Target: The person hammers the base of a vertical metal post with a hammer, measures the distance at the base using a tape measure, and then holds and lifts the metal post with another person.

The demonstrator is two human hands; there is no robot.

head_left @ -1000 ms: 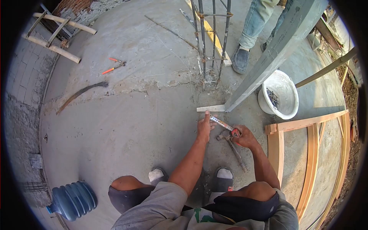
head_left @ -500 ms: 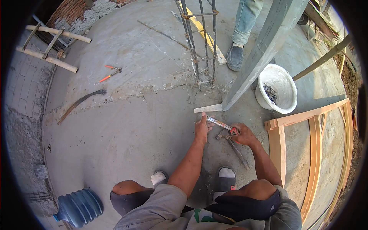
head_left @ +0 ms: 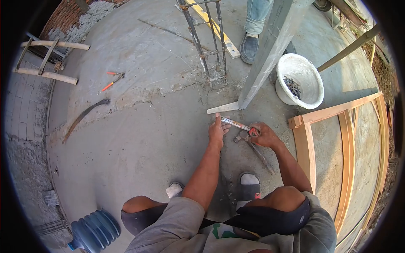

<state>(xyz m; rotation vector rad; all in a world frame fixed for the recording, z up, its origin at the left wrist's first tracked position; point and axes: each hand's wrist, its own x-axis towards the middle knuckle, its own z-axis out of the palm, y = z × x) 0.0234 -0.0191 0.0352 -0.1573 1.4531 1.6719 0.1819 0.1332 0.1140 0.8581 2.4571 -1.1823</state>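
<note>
A short length of tape blade (head_left: 236,123) stretches between my two hands, low over the concrete floor. My left hand (head_left: 216,133) pinches its free end, close to a thin wooden strip (head_left: 222,108) lying at the foot of a grey post (head_left: 265,63). In my right hand (head_left: 266,135) is the red and black case of the tape measure (head_left: 254,132), partly covered by the fingers. Just below that hand, a hammer (head_left: 258,154) lies on the floor, its head under the tape.
A white bucket (head_left: 310,80) holding nails stands right of the post. Behind are a rebar column (head_left: 198,42), a yellow level (head_left: 217,31) and a co-worker's shoe (head_left: 249,48). Timber framing (head_left: 306,156) lies right; pliers (head_left: 113,81) and a blue water bottle (head_left: 96,230) are left.
My view has shifted slightly, so the post, bucket and rebar sit higher and more to the left. Both hands keep their hold on the tape measure.
</note>
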